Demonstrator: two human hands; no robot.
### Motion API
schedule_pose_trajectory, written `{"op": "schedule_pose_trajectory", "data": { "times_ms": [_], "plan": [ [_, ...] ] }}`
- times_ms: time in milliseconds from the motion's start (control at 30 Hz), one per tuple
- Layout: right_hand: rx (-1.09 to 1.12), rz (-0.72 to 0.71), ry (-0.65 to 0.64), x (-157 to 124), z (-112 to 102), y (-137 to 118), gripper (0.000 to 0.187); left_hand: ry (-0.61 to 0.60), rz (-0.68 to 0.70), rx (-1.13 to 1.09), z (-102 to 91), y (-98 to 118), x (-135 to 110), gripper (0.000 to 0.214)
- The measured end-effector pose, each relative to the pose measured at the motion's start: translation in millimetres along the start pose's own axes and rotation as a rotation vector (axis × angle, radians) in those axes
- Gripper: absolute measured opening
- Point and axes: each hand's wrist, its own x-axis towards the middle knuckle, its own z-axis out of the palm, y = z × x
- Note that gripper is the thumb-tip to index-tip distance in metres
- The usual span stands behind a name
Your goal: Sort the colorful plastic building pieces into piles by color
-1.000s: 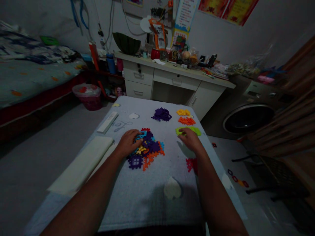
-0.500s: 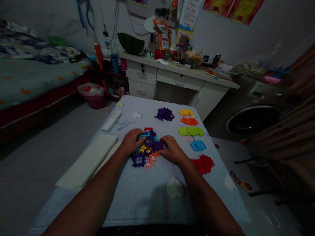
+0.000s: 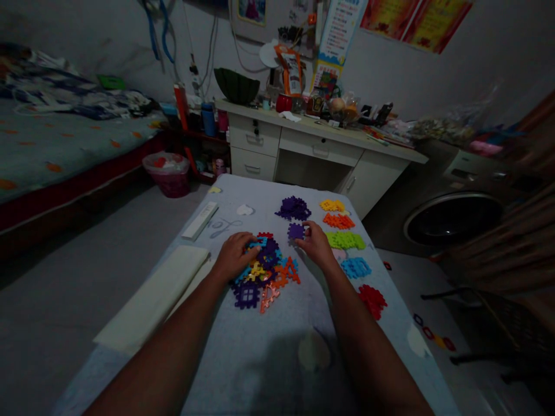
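Between the thumb and fingers of my right hand [image 3: 315,244] is a purple square building tile [image 3: 296,231] with notched edges. It is just in front of the purple tile pile [image 3: 293,207]. My left hand [image 3: 235,255] rests at the left side of a mixed heap of interlocking tiles [image 3: 269,257], its thumb and fingers apart over blue and purple pieces. A purple window tile [image 3: 247,295] and an orange triangular frame tile [image 3: 291,269] lie at the heap's edges. The hand covers part of the heap.
Sorted piles line the right side: yellow [image 3: 332,205], orange [image 3: 339,221], green [image 3: 346,240], blue [image 3: 356,267] and red [image 3: 373,301]. A white box [image 3: 200,221] and a folded pale cloth [image 3: 151,297] lie left. A desk [image 3: 321,140] stands beyond the table.
My right hand has moved from the mixed heap up and away to the right, carrying the purple square tile towards the purple pile. My left hand stays at the heap.
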Motion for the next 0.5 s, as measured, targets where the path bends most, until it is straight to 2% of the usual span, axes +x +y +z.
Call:
{"op": "schedule_pose_trajectory", "data": {
  "times_ms": [167, 300, 400, 500],
  "plan": [
    [0.035, 0.161, 0.192, 39, 26, 19, 0.051, -0.017, -0.012, 0.047, 1.3, 1, 1, 0.036],
    [0.013, 0.221, 0.314, 53, 40, 32, 0.050, -0.022, -0.039, 0.077, 0.8, 3, 1, 0.036],
    [-0.021, 0.214, 0.342, 57, 47, 35, 0.051, -0.024, -0.036, 0.080, -0.4, 5, 1, 0.035],
    [-0.056, 0.207, 0.311, 58, 51, 32, 0.052, -0.030, -0.030, 0.071, -1.2, 6, 1, 0.034]
  ]
}}
